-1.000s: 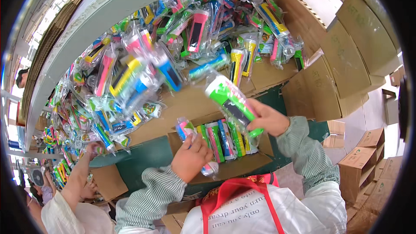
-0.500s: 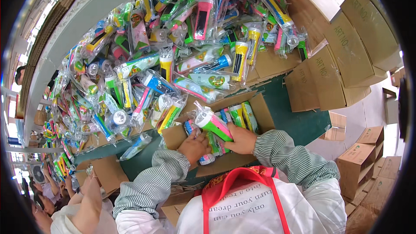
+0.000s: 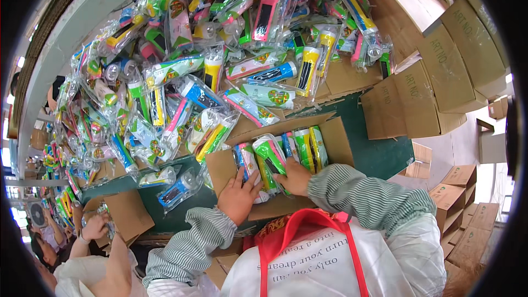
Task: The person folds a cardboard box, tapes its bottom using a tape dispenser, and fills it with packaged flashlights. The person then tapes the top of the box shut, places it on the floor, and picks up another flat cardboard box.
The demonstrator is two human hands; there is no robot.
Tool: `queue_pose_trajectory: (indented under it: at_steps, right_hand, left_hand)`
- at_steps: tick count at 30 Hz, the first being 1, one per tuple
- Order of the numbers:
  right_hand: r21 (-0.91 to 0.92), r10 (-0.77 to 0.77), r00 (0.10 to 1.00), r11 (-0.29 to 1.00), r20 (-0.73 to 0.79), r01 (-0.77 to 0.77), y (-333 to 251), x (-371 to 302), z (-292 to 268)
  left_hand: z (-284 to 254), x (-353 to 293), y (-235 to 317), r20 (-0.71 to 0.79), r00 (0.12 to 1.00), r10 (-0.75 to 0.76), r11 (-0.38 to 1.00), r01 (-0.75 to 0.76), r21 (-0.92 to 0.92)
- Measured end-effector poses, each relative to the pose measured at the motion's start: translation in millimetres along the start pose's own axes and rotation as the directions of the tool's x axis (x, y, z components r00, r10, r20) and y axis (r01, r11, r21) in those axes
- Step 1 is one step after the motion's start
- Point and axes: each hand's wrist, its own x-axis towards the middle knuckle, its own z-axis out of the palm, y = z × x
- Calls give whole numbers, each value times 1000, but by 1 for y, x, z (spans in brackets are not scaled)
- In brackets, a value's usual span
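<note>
An open cardboard box (image 3: 335, 132) stands in front of me with several bagged plastic flashlights lying side by side in it. A green and pink flashlight (image 3: 268, 151) in a clear bag lies among them, its wide head at the far side. My right hand (image 3: 295, 177) grips its near end, the thumb over it and part of the fingers hidden. My left hand (image 3: 237, 197) rests at the box's left end with fingers stretched over a pink and white bagged flashlight (image 3: 247, 159).
A large heap of bagged flashlights (image 3: 214, 71) fills the far side of the green table (image 3: 379, 157). Two bagged flashlights, one blue (image 3: 179, 190), lie left of my box. Cardboard boxes (image 3: 407, 99) stand at right. At left, a co-worker's hand (image 3: 96, 225) reaches into another carton (image 3: 129, 214).
The green and pink flashlight has gone down into the box among the others. My left hand has spread flatter. Another bagged flashlight now lies on the table at left.
</note>
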Motion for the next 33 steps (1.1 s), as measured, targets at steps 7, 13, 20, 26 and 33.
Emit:
queue_pose_trajectory:
  at_steps: [7,13,20,26,33]
  right_hand:
    - [-128,-169,955,970,245,204,-13,18,14]
    - [-179,-79,959,975,273,131,-19,20,17]
    - [-196,-240,931,934,276,299,-67,24,-123]
    - [-591,-457,880,748,-131,301,12,185,-143]
    - [-635,-233,967,764,-105,115,-4,224,-79]
  left_hand:
    - [5,-3,-19,-65,993,97,993,-101,-63]
    - [-9,6,-11,-17,994,105,993,-105,-48]
    - [-76,31,-135,-329,821,-466,803,236,-548]
    - [-11,68,-196,187,829,-527,725,553,-411]
    - [40,50,-162,-201,751,-629,735,490,-469]
